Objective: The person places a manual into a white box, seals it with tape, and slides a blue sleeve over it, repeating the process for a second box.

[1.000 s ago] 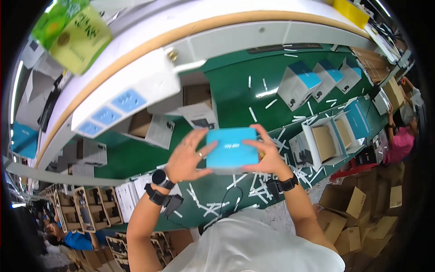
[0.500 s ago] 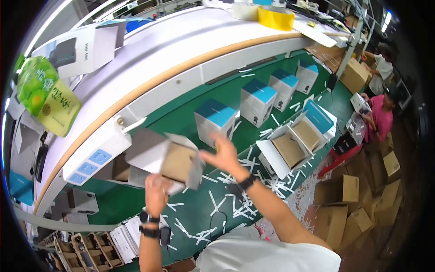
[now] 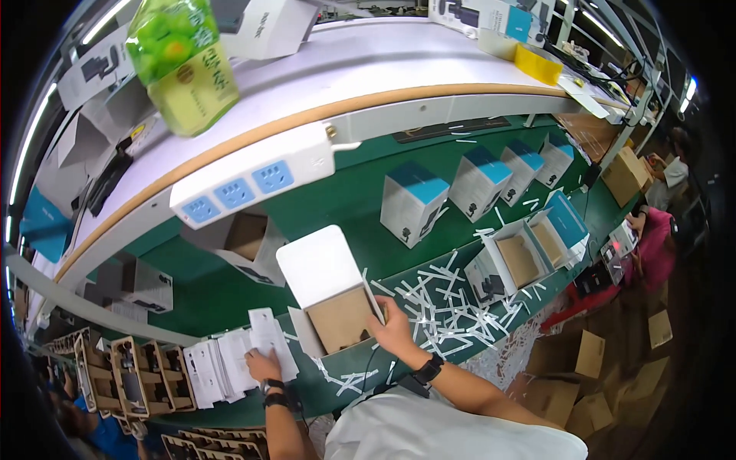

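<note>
Currently, in the head view, the right hand (image 3: 396, 331) is gripping the right wall of the open white carton (image 3: 337, 307) at six o'clock on the green belt (image 3: 337, 201), while the left hand (image 3: 263, 365) is resting, fingers curled, on white leaflets (image 3: 245, 354) at seven o'clock.

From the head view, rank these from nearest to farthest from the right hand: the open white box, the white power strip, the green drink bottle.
From the right hand:
1. Open white box: touching its fingers, just to the left.
2. White power strip: on the shelf edge, up and left.
3. Green drink bottle: on top of the shelf, far upper left.
</note>
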`<state>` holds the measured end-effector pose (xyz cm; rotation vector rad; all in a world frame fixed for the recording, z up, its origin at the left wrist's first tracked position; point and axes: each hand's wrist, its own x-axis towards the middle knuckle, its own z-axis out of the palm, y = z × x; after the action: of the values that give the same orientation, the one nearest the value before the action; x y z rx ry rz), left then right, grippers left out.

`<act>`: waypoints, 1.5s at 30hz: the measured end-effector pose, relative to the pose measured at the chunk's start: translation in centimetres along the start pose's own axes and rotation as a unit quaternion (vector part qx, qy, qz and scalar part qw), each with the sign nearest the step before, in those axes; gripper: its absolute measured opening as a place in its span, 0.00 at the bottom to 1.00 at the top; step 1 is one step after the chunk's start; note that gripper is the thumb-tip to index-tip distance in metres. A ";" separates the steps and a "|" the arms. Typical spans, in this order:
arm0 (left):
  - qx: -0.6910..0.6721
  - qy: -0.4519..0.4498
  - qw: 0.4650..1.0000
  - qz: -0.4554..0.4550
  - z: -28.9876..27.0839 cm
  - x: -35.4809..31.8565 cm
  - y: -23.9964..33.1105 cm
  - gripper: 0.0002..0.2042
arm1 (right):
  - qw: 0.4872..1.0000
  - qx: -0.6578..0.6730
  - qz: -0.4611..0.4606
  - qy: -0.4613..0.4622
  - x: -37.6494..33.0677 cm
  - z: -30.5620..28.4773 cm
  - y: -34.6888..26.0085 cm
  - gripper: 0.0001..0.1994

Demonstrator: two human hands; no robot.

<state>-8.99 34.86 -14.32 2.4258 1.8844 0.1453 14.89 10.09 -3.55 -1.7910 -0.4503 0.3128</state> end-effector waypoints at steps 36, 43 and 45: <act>-0.548 0.028 0.826 0.133 -13.2 -9.6 13.6 0.48 | 0.976 0.004 0.125 -0.177 -2.6 -8.5 1.7 0.08; -0.562 -0.019 0.819 0.114 -10.3 -8.9 12.9 0.37 | 0.982 0.040 -0.092 -0.163 2.7 -6.6 -3.9 0.14; -0.450 0.115 0.842 0.273 -12.3 -9.3 14.1 0.36 | 0.941 -0.103 -0.202 -0.249 2.4 -5.5 -5.2 0.15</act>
<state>0.84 22.25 -0.87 2.1532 0.7529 1.1029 18.70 7.65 2.95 -1.7575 -1.2313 0.4406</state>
